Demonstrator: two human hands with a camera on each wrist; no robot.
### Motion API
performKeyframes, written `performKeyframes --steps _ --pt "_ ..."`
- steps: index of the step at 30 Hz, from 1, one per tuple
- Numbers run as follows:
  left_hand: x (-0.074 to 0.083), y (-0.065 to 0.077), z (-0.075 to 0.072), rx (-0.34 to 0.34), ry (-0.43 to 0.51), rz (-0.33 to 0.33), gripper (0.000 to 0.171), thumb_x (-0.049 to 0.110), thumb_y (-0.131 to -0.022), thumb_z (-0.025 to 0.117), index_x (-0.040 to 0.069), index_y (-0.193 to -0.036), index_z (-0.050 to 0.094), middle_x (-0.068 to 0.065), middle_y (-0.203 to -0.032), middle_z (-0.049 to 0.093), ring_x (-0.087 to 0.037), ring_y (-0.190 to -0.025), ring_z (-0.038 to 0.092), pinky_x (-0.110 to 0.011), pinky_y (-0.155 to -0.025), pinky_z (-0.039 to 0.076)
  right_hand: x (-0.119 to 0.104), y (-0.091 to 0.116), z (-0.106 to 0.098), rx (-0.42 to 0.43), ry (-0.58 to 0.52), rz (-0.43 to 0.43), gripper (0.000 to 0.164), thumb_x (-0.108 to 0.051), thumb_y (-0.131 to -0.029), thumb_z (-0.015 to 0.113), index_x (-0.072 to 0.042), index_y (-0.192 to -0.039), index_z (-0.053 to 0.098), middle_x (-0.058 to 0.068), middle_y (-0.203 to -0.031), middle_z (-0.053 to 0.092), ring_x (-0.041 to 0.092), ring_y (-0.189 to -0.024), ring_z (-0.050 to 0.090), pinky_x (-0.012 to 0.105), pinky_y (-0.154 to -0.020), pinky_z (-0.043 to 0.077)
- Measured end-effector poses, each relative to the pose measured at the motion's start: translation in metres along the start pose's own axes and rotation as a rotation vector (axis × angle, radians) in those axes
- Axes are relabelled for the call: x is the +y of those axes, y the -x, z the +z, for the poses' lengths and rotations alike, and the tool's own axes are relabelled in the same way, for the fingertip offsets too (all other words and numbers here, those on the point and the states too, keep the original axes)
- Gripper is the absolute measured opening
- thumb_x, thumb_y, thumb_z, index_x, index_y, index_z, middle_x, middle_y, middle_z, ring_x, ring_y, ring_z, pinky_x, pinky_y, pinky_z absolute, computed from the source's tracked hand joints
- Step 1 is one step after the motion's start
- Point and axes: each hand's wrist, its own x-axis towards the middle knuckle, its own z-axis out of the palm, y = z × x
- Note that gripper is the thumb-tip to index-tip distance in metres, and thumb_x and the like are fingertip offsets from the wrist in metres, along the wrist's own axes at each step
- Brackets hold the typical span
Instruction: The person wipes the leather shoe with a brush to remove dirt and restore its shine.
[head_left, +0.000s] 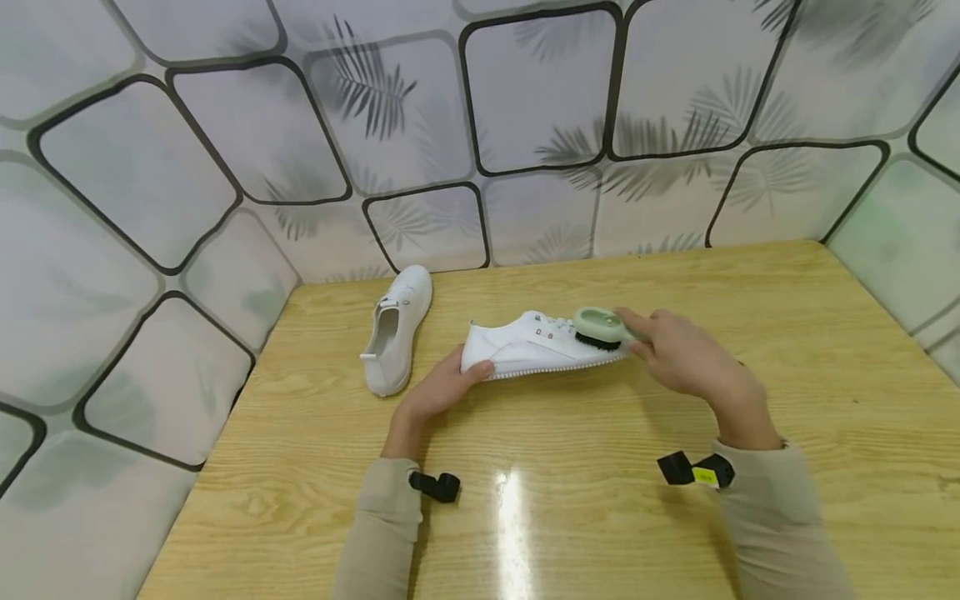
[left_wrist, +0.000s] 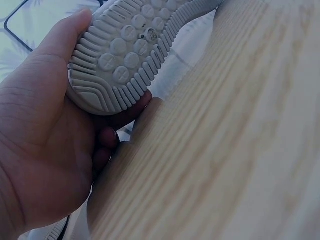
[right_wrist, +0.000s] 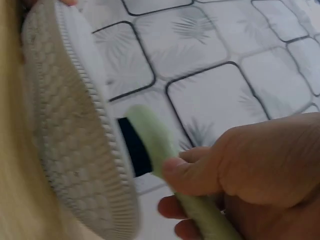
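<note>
A white lace-up shoe (head_left: 517, 346) is held by its heel in my left hand (head_left: 442, 382), the toe pointing right. In the left wrist view my thumb and fingers grip the heel end, and the ribbed, studded sole (left_wrist: 131, 47) faces the camera. My right hand (head_left: 686, 354) grips the handle of a pale green brush (head_left: 600, 323). Its black bristles (head_left: 597, 342) rest on the upper near the toe. In the right wrist view the brush head stands against the shoe's side, with the textured sole (right_wrist: 82, 140) turned to the camera.
A second white shoe (head_left: 401, 329) sits on the wooden table (head_left: 585, 517), left of my left hand, toe toward the back. Patterned cloth (head_left: 540, 92) rises behind the table and along both sides. Each sleeve carries a small black wrist device (head_left: 437, 486).
</note>
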Motion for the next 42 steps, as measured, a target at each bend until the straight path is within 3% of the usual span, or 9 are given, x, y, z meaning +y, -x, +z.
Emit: performKeyframes --steps 3,7,11,15,19,23,32,37,42 --pt "0.0 0.0 -0.001 -0.002 0.006 0.01 0.07 0.044 -0.1 0.056 0.004 -0.152 0.032 -0.015 -0.15 0.044 -0.026 -0.137 0.04 -0.046 -0.116 0.029 -0.004 -0.006 0.006 0.041 0.047 -0.025 0.054 -0.016 -0.104 0.05 -0.003 -0.154 0.033 0.025 -0.106 0.057 0.028 -0.079 0.053 0.043 -0.066 0.045" --pt "-0.001 0.001 -0.001 -0.007 0.005 0.004 0.069 0.043 -0.1 0.057 0.004 -0.152 0.033 -0.016 -0.15 0.044 -0.027 -0.137 0.041 -0.046 -0.116 0.029 -0.007 -0.008 0.008 0.014 -0.019 -0.078 0.053 -0.015 -0.105 0.048 -0.002 -0.154 0.032 0.02 -0.102 0.056 0.025 -0.079 0.049 0.041 -0.069 0.044" --pt "0.0 0.001 0.0 -0.007 0.003 0.004 0.069 0.043 -0.1 0.057 0.004 -0.152 0.033 -0.015 -0.15 0.044 -0.027 -0.137 0.041 -0.046 -0.116 0.029 0.0 0.0 0.001 -0.028 -0.07 -0.044 0.053 -0.014 -0.105 0.048 -0.002 -0.154 0.032 0.022 -0.104 0.056 0.026 -0.081 0.051 0.043 -0.07 0.044" --pt "0.0 0.0 0.0 0.004 0.003 0.002 0.07 0.044 -0.1 0.057 0.004 -0.152 0.033 -0.015 -0.15 0.044 -0.027 -0.138 0.041 -0.046 -0.116 0.029 0.004 0.001 -0.001 0.0 0.004 0.021 0.054 -0.016 -0.105 0.049 -0.003 -0.154 0.031 0.029 -0.112 0.056 0.033 -0.087 0.055 0.048 -0.072 0.047" --pt "-0.002 0.001 0.001 0.006 0.017 -0.003 0.07 0.043 -0.1 0.058 0.006 -0.153 0.033 -0.014 -0.151 0.043 -0.026 -0.139 0.04 -0.046 -0.116 0.028 -0.003 -0.006 0.006 0.032 0.039 -0.006 0.054 -0.017 -0.105 0.048 -0.005 -0.155 0.031 0.027 -0.112 0.057 0.033 -0.088 0.055 0.048 -0.073 0.046" --pt "-0.004 0.0 0.001 -0.005 0.022 0.003 0.068 0.041 -0.1 0.058 0.006 -0.153 0.033 -0.013 -0.151 0.044 -0.025 -0.138 0.041 -0.045 -0.116 0.029 -0.005 -0.004 0.006 -0.005 -0.03 -0.055 0.054 -0.014 -0.104 0.05 -0.004 -0.154 0.032 0.021 -0.103 0.057 0.026 -0.079 0.049 0.043 -0.07 0.043" --pt "-0.003 0.001 0.0 -0.002 0.021 0.013 0.068 0.04 -0.101 0.057 0.004 -0.153 0.031 -0.016 -0.151 0.042 -0.028 -0.138 0.04 -0.047 -0.116 0.028 -0.003 -0.003 0.005 0.023 0.039 -0.011 0.054 -0.015 -0.105 0.049 -0.002 -0.154 0.032 0.026 -0.108 0.057 0.03 -0.083 0.054 0.045 -0.069 0.046" --pt "-0.004 0.001 0.0 -0.001 0.029 0.01 0.068 0.039 -0.1 0.058 0.004 -0.152 0.033 -0.016 -0.15 0.044 -0.027 -0.136 0.041 -0.046 -0.116 0.029 -0.006 -0.003 0.006 0.004 -0.037 -0.076 0.053 -0.014 -0.104 0.051 -0.005 -0.154 0.034 0.019 -0.104 0.057 0.025 -0.082 0.05 0.041 -0.071 0.044" --pt "-0.003 0.0 0.0 0.005 0.018 0.009 0.07 0.045 -0.099 0.059 0.004 -0.151 0.035 -0.014 -0.148 0.046 -0.025 -0.135 0.043 -0.045 -0.115 0.031 0.001 0.003 -0.002 -0.012 -0.047 -0.031 0.054 -0.014 -0.104 0.052 -0.004 -0.153 0.034 0.022 -0.106 0.057 0.027 -0.084 0.052 0.044 -0.072 0.046"
